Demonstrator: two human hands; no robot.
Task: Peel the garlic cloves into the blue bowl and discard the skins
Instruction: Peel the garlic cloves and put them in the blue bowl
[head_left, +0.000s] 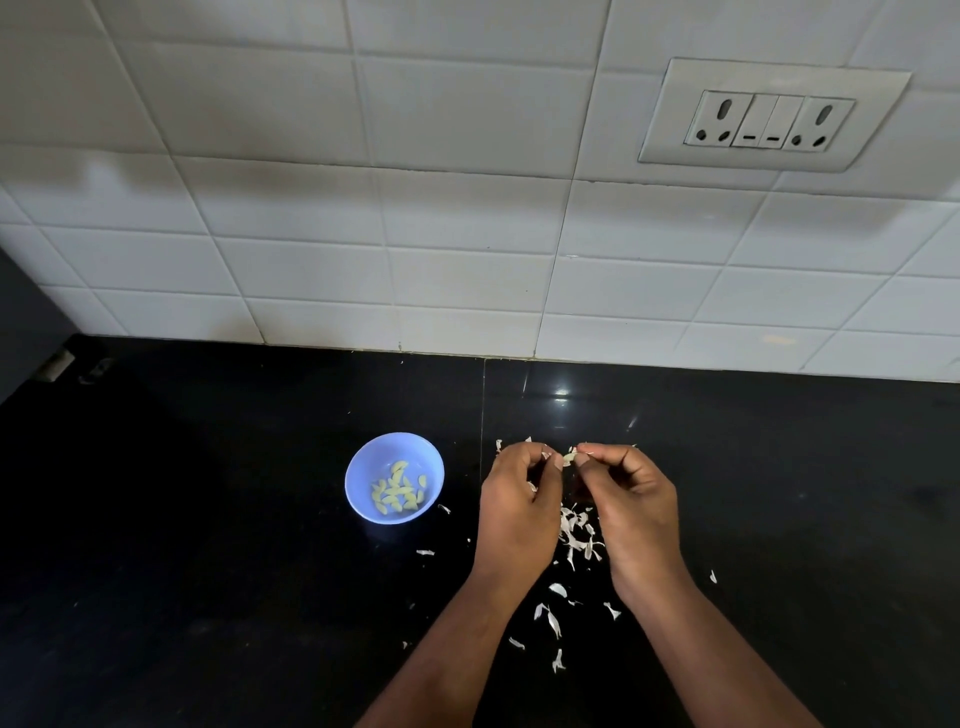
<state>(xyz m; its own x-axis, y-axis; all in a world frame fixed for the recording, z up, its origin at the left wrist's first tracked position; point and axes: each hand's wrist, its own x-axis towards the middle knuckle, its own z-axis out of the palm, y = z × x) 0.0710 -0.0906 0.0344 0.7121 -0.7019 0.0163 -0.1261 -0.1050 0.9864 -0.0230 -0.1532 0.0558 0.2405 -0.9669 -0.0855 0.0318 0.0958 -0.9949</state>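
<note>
right hand pinches clove at centre frame | left hand fingers closed on a skin scrap beside it | skins litter counter below hands, not yet discarded | bowl left of hands holds a dozen-odd peeled cloves | no unpeeled stock visible; judged late stage

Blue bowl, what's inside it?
The blue bowl holds a little heap of peeled garlic cloves, pale yellow. No skins show in there. The bowl's floor under the heap is covered.
</note>
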